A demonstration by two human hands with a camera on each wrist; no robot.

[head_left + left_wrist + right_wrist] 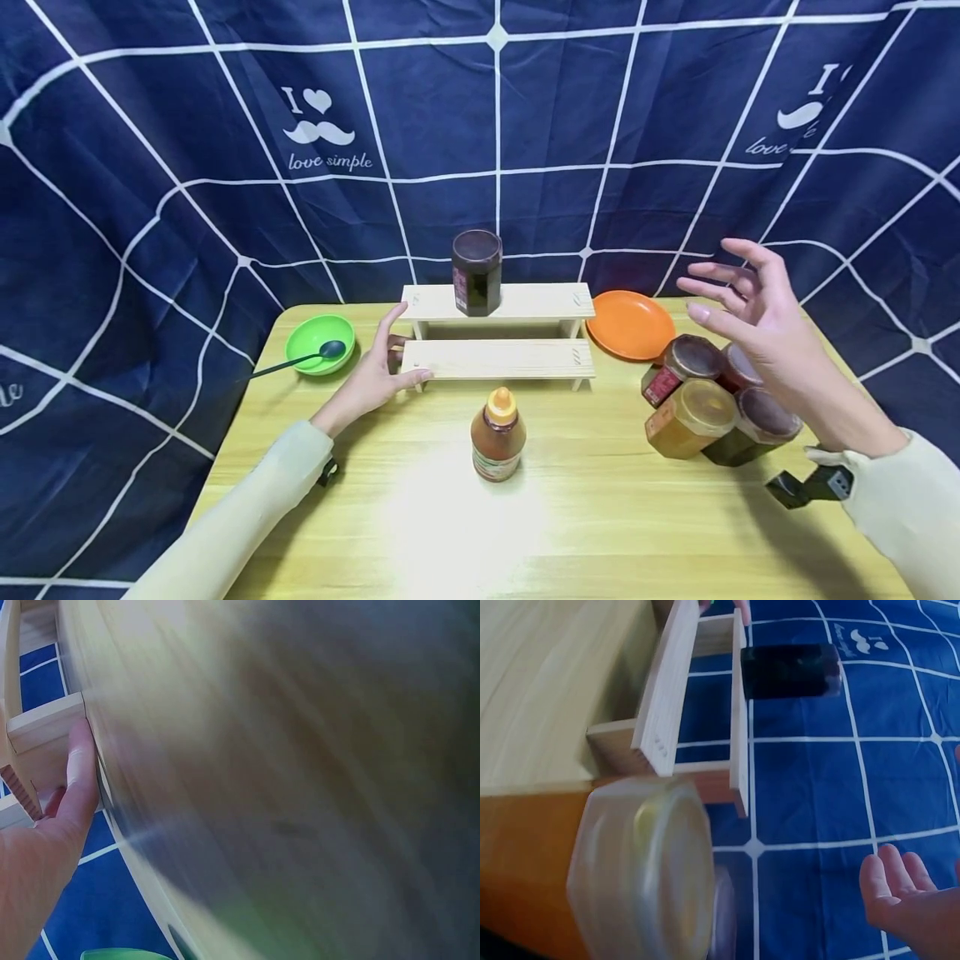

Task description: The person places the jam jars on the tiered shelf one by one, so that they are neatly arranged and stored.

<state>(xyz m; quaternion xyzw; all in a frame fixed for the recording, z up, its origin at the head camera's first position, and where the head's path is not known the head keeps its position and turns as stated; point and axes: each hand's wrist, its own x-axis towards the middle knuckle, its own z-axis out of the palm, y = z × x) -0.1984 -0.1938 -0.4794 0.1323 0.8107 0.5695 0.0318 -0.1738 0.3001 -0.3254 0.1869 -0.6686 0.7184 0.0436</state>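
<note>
At the left end of a two-step wooden rack (495,360), my left hand (372,372) grips the side, its thumb along the front of the lower step and its index finger reaching up to the upper one. The left wrist view shows its fingers (84,769) against the rack's end piece. A dark, lidded jar (477,273) stands upright on the upper step. My right hand (772,321) is raised over the right side of the table, fingers spread and loosely bent, holding nothing. Below it cluster several lidded jars, including an amber one (690,419) and a dark one with a red label (682,368).
A squeeze bottle (498,437) with a yellow cap stands in front of the rack. An orange plate (630,325) lies to the rack's right. At the far left sits a green bowl (302,340) with a dark spoon (332,350). Blue cloth (442,125) hangs behind the table.
</note>
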